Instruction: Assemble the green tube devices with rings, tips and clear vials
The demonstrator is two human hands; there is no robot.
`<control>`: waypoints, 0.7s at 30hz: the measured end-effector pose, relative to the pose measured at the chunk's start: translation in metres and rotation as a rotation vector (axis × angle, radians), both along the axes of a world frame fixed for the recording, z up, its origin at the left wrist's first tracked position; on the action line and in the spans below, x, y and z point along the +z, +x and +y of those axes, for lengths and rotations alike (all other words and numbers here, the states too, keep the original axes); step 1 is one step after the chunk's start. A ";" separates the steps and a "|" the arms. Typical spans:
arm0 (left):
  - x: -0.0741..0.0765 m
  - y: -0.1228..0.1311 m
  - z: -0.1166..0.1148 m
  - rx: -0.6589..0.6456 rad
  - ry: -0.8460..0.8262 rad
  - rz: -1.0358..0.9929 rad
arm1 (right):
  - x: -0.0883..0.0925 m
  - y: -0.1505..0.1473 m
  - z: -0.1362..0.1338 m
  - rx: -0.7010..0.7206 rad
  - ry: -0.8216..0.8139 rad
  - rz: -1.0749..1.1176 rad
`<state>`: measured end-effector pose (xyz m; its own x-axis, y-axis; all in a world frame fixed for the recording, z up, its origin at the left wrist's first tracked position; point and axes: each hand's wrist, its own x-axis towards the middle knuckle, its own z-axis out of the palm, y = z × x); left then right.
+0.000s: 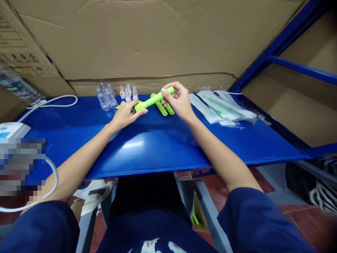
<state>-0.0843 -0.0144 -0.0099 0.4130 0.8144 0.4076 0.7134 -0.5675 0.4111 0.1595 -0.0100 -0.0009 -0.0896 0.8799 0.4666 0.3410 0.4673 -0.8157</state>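
A lime-green tube (154, 101) with a wider head, shaped like a small flashlight, is held in the air by both hands, tilted up to the right. My left hand (126, 114) grips the wide end between thumb and fingers. At the thin end, my right hand (177, 99) pinches the tube with thumb and fingertips. Below it on the table lie green tubes (161, 108), partly hidden by the right hand. Small yellow pieces (132, 111) show by the left fingers. Behind that hand stand clear caps with red marks (128, 93).
Clear plastic cylinders (104, 99) stand upright at the back left of the blue table (158, 151). Flat clear-and-green packages (219, 107) lie to the right. A white power strip (14, 130), a cable (60, 102) and a plastic bottle (19, 84) are at the left. Cardboard (147, 38) walls the back.
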 end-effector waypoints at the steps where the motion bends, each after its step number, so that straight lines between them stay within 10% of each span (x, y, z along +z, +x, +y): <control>1: 0.001 0.003 -0.004 -0.015 -0.023 -0.010 | -0.001 0.002 0.002 0.006 -0.013 -0.002; 15: 0.007 0.010 -0.021 -0.247 -0.154 -0.032 | -0.010 0.019 0.020 0.163 -0.088 0.194; 21: -0.002 0.006 -0.008 -0.137 -0.135 0.031 | -0.003 0.012 0.010 0.155 -0.075 0.224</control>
<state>-0.0785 -0.0226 -0.0118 0.5348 0.7958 0.2839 0.6466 -0.6018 0.4688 0.1714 -0.0003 -0.0042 -0.1280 0.8963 0.4245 0.0776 0.4357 -0.8967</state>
